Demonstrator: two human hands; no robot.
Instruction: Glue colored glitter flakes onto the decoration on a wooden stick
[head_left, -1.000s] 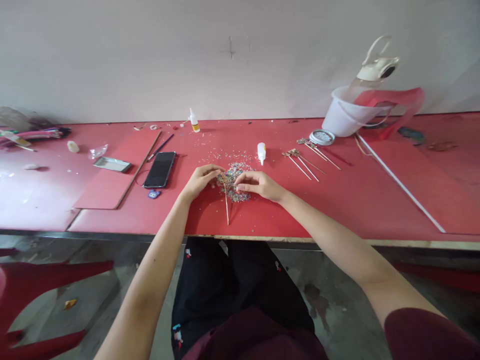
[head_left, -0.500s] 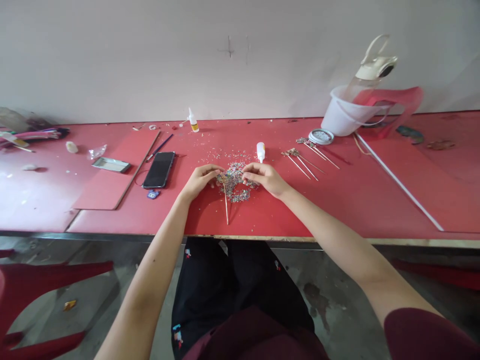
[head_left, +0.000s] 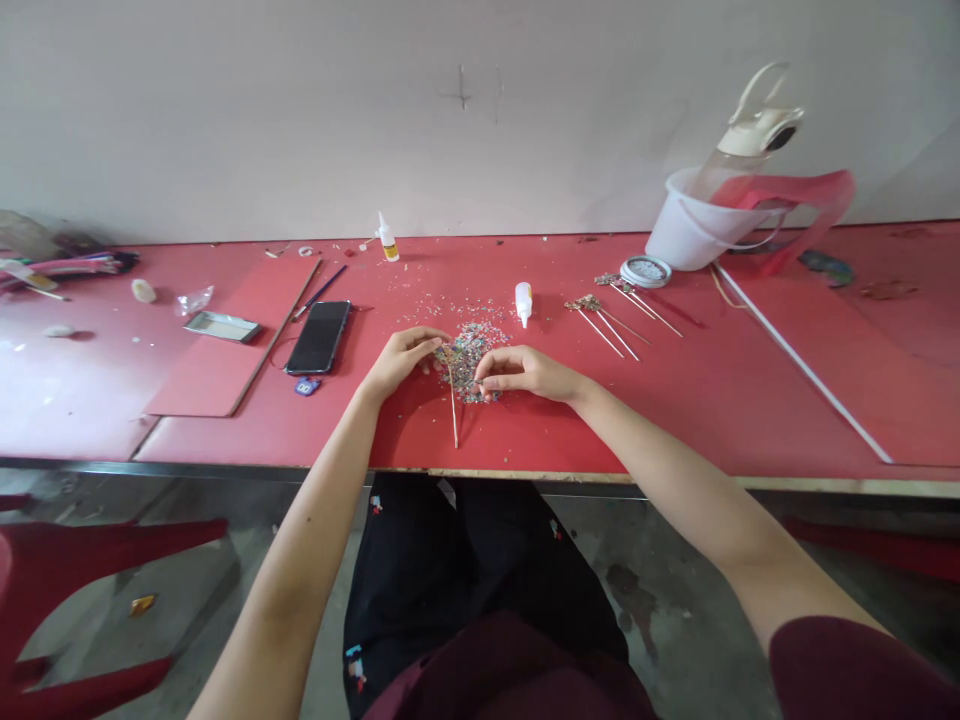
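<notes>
My left hand (head_left: 409, 362) is closed on the decorated top of a thin stick (head_left: 454, 405), whose bare end points down toward the table's front edge. That top is covered in small glittery pieces. Beside it on the red table lies a loose pile of tiny shiny sequins (head_left: 472, 345). My right hand (head_left: 529, 372) is over the right side of the pile, thumb and fingers pinched together; what is between them is too small to make out. A small white glue bottle (head_left: 523, 304) lies just beyond my right hand.
Several sticks with glittery tops (head_left: 609, 322) lie to the right, near a round tin (head_left: 646, 271) and a white bucket (head_left: 686, 225) holding a bottle. Leftward are a phone (head_left: 319, 338), a pencil (head_left: 322, 290) and a shallow tray (head_left: 223, 327). Another glue bottle (head_left: 388, 242) stands at the back.
My right hand has moved down toward me, from the pile's upper right to its lower right. My left hand keeps the stick in about the same place.
</notes>
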